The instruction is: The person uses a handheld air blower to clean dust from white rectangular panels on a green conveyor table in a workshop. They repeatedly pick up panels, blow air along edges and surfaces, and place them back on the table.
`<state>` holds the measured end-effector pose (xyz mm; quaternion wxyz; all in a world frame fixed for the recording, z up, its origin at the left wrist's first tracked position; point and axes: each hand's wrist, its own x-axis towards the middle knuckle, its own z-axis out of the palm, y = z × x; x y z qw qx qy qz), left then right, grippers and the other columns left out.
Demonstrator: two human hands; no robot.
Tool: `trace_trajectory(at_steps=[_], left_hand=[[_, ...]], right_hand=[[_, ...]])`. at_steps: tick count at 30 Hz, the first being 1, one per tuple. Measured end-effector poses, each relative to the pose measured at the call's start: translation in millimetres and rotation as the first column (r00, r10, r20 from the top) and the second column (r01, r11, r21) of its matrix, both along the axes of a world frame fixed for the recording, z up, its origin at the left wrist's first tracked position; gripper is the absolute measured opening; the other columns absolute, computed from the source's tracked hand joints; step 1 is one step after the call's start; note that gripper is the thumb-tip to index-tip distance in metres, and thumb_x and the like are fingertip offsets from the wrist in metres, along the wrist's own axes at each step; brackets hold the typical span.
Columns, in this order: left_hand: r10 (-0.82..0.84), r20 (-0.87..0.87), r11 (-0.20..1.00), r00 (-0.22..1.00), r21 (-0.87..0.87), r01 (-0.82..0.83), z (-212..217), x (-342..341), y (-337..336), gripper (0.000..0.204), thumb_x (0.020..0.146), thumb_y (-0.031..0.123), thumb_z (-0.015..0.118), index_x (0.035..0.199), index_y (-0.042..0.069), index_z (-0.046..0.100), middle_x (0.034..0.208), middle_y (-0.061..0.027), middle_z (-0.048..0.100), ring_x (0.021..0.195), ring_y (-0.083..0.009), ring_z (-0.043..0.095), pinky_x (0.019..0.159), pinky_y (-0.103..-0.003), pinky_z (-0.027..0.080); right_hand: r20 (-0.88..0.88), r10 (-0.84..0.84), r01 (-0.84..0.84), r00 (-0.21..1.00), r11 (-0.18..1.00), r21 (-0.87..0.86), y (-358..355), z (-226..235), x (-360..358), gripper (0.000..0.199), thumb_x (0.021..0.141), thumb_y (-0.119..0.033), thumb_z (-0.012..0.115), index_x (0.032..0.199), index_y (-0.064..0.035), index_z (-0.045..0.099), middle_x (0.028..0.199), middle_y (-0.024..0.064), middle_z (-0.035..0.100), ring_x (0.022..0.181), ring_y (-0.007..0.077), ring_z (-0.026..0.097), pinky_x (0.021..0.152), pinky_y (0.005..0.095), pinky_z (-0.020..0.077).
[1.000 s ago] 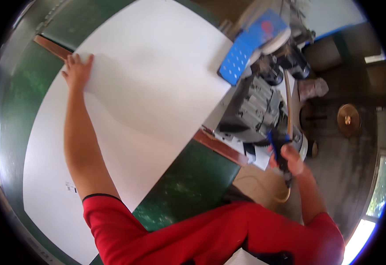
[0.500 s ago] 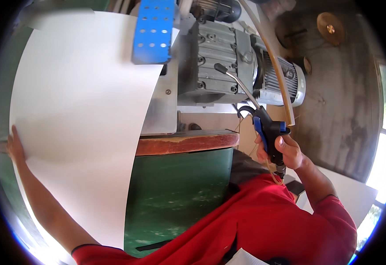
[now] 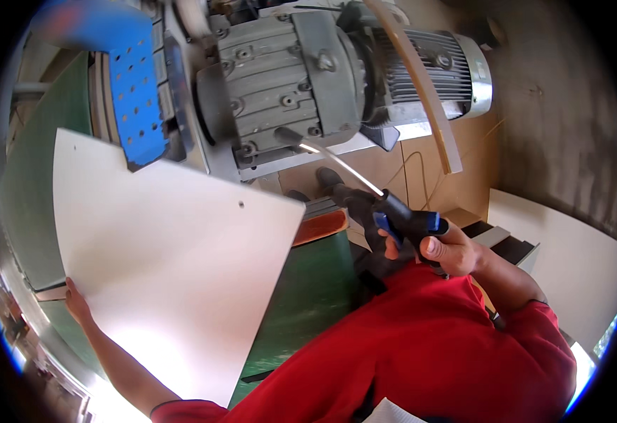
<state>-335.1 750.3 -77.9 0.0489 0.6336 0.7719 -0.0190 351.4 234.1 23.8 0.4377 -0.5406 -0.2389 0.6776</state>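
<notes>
A large white panel (image 3: 174, 254) with small holes near its far edge lies slanted over a green surface (image 3: 301, 296). My left hand (image 3: 77, 302) holds the panel's left edge, with most of its fingers hidden beyond that edge. My right hand (image 3: 453, 250) is wrapped round the handle of an air blow gun (image 3: 407, 218), black with blue parts. Its long metal nozzle points away and to the left, its dark tip in front of a grey gearbox.
Beyond the panel stands the grey gearbox (image 3: 280, 84) with a finned motor (image 3: 428, 67). A blue perforated guard (image 3: 137, 106) is close to the panel's far edge. A wooden-edged strip (image 3: 421, 92) crosses before the motor. White boards (image 3: 555, 247) are at the right.
The panel has shifted toward me and turned, so its far edge and holes now show. The view has moved too. The blow gun has tilted further left in my right hand.
</notes>
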Motion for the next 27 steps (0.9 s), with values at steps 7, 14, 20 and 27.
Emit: trace_trajectory(at_steps=[7,14,20,27], left_hand=[[-0.388,-0.113,0.901,0.915,0.162,0.402,-10,137,-34,0.066,0.096,0.057,0.044,0.132,0.003,0.055,0.123,-0.0267,0.054,0.116,-0.0419,0.051,0.100,-0.047,0.039],[-0.340,-0.105,0.934,0.935,0.080,0.348,-6,134,-98,0.063,0.098,0.053,0.039,0.127,0.000,0.057,0.121,-0.0282,0.054,0.113,-0.0440,0.050,0.099,-0.050,0.038],[-0.341,-0.092,0.940,0.936,-0.034,0.339,1,125,-201,0.060,0.100,0.048,0.040,0.123,-0.004,0.057,0.117,-0.0266,0.055,0.108,-0.0414,0.052,0.096,-0.049,0.039],[-0.331,-0.061,0.938,0.942,-0.128,0.321,12,103,-454,0.044,0.096,0.023,0.057,0.131,-0.003,0.049,0.111,-0.0192,0.055,0.102,-0.0333,0.055,0.094,-0.042,0.043]], right_hand=[[-0.005,0.028,-0.028,1.000,0.995,0.094,-35,-17,10,0.047,0.098,-0.046,0.052,0.111,-0.0013,0.056,0.097,0.0043,0.057,0.085,0.0127,0.049,0.078,0.0275,0.0417],[0.043,0.105,-0.111,0.994,0.981,0.162,-79,-31,27,0.049,0.096,-0.036,0.058,0.126,0.0019,0.051,0.099,0.0116,0.061,0.089,0.0236,0.059,0.080,0.0330,0.0472],[0.119,0.352,-0.369,0.928,0.912,0.178,-104,-41,36,0.047,0.091,-0.031,0.061,0.128,-0.0029,0.051,0.107,0.0172,0.063,0.100,0.0357,0.061,0.084,0.0419,0.0483],[0.136,0.408,-0.430,0.903,0.844,0.322,-118,-57,35,0.048,0.092,-0.037,0.056,0.128,-0.0059,0.049,0.106,0.0163,0.061,0.103,0.0346,0.059,0.084,0.0461,0.0472]])
